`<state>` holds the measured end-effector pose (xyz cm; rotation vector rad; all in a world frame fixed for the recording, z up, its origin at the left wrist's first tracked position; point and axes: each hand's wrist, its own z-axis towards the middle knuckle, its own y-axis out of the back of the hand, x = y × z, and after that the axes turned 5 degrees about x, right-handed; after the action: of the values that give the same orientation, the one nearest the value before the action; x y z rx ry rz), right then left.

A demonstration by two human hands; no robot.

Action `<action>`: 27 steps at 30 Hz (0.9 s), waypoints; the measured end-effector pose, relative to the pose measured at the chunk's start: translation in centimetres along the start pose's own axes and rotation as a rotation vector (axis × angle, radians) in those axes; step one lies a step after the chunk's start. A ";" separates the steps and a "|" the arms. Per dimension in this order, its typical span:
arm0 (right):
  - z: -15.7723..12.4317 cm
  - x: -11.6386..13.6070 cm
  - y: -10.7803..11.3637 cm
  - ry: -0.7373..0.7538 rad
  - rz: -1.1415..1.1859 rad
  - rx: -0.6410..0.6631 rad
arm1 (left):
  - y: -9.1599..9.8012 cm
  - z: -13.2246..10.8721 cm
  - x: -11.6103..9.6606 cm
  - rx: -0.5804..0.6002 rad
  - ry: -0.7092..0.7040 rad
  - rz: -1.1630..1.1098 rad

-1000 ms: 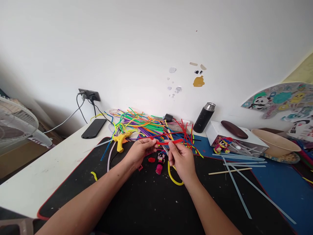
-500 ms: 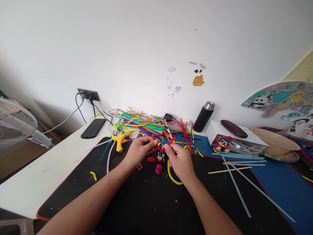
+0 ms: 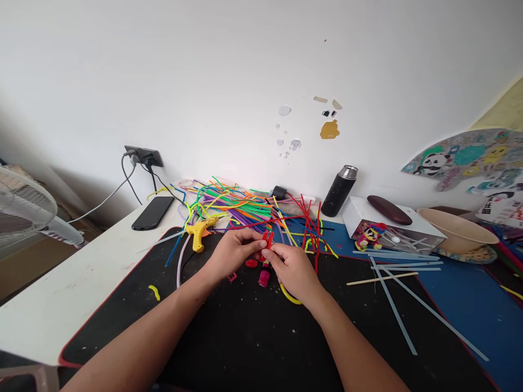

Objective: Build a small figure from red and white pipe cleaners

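Over the black mat, a short red pipe cleaner is folded into a narrow shape, its ends pointing up between my fingertips. My left hand pinches it from the left. From the right, my right hand pinches it too, and the two thumbs nearly meet. Just below lies a small pipe-cleaner doll with a magenta base, its upper part hidden by my hands. A flat red coil sits left of the doll. A yellow curved pipe cleaner runs partly under my right hand.
A yellow glue gun lies left of my hands, before a heap of coloured pipe cleaners. A phone is farther left. To the right are a black bottle, a white box, another doll and glue sticks.
My hands have come together, and the red pipe cleaner that spanned the gap between them is now folded narrow and upright. The doll's head has become covered. The view has shifted slightly.
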<state>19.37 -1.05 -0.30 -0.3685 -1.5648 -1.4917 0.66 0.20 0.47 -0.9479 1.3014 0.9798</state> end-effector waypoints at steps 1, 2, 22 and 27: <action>0.0 0.0 0.0 0.009 -0.014 -0.002 | 0.0 0.0 0.0 0.005 0.005 -0.010; 0.0 0.0 0.0 0.014 -0.024 -0.001 | 0.1 0.0 0.0 0.012 0.010 -0.017; -0.3 0.4 -0.1 -0.052 0.172 0.120 | 0.5 -0.1 -0.6 0.074 0.054 -0.114; -0.1 0.6 0.0 -0.103 0.392 0.124 | 0.3 0.1 -0.4 -0.035 0.011 -0.272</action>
<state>19.06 -1.42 0.16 -0.6475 -1.5493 -1.0842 0.39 0.37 0.89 -1.1253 1.1317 0.7886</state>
